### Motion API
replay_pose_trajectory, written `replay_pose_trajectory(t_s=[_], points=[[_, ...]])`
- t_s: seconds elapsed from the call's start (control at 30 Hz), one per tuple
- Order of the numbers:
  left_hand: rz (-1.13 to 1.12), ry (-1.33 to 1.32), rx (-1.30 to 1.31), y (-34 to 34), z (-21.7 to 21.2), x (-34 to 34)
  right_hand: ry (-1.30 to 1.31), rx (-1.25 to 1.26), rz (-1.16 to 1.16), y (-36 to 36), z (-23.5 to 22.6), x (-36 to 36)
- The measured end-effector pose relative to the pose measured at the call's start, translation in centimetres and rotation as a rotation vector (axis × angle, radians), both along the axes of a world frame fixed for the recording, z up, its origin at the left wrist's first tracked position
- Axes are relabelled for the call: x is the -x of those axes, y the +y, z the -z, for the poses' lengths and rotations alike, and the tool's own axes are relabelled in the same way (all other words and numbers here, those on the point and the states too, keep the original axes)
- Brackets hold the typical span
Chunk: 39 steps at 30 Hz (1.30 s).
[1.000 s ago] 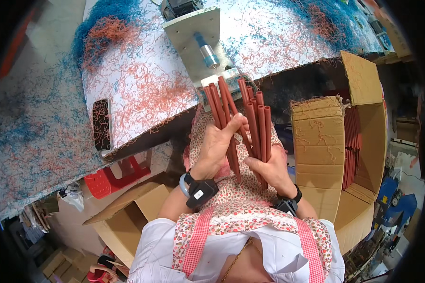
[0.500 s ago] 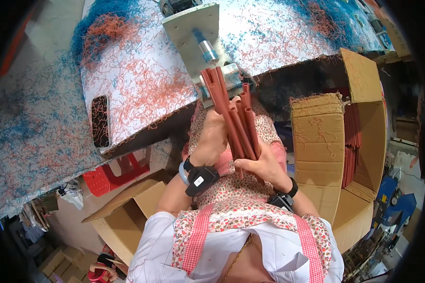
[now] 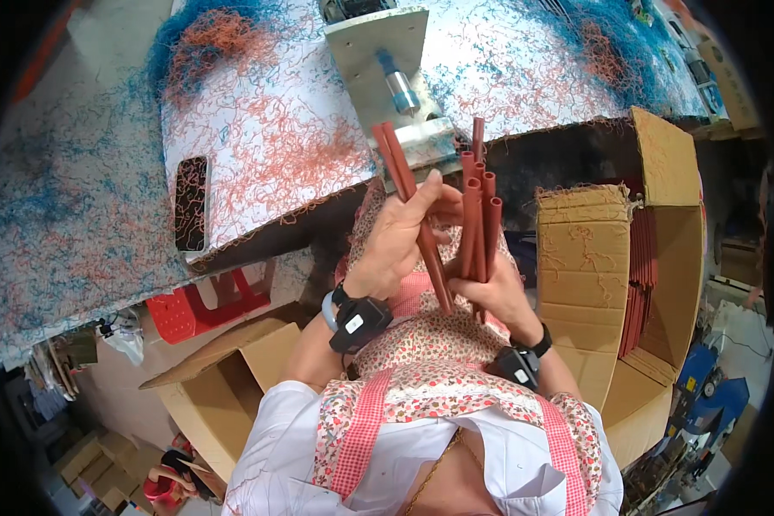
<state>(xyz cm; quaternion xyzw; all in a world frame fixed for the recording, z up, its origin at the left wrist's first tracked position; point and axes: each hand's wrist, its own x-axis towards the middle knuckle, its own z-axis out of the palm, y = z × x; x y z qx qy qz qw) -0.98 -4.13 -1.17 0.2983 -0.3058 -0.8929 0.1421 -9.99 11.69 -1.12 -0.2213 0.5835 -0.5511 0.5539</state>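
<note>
My left hand [image 3: 396, 236] is closed around a few reddish-brown tubes [image 3: 434, 271], which slant up and to the left. Several more tubes [image 3: 472, 225] of the same kind stand nearly upright in my right hand [image 3: 494, 294], gripped near their lower ends. A gap separates the two bunches. Just beyond the tube tops is a small bench machine [image 3: 377, 53] with a metal chuck [image 3: 401, 92] pointing toward me. Some of my left fingers are hidden behind the tubes.
Orange and blue shavings cover the white tabletop [image 3: 267, 163]. A phone [image 3: 192, 205] lies near its front edge. To my right, an open carton [image 3: 581, 258] holds stacked tubes [image 3: 638, 288]. Another open carton [image 3: 199, 400] and a red stool [image 3: 176, 316] are at lower left.
The single bunch of tubes has been split: my left hand has drawn some away to the left, while the others stay in my right hand. The view has shifted slightly.
</note>
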Motion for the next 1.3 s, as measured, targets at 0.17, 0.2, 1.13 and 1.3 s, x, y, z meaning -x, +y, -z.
replay_pose_trajectory(t_s=[0.17, 0.2, 1.13, 1.3], points=[[0.059, -0.007, 0.070, 0.6, 0.6, -0.3, 0.027, 0.021, -0.060, 0.7, -1.7, -0.3], [0.065, -0.006, 0.069, 0.5, 0.4, -0.5, -0.167, -0.035, -0.008, 1.1, -2.0, 0.1], [0.001, -0.020, 0.051, 0.2, 1.5, 0.7, -0.161, -0.108, 0.077, -0.3, -2.6, 0.0], [0.027, 0.040, -0.099, -0.1, 0.7, 0.4, 0.076, 0.004, 0.058, 0.6, 0.0, -1.1]])
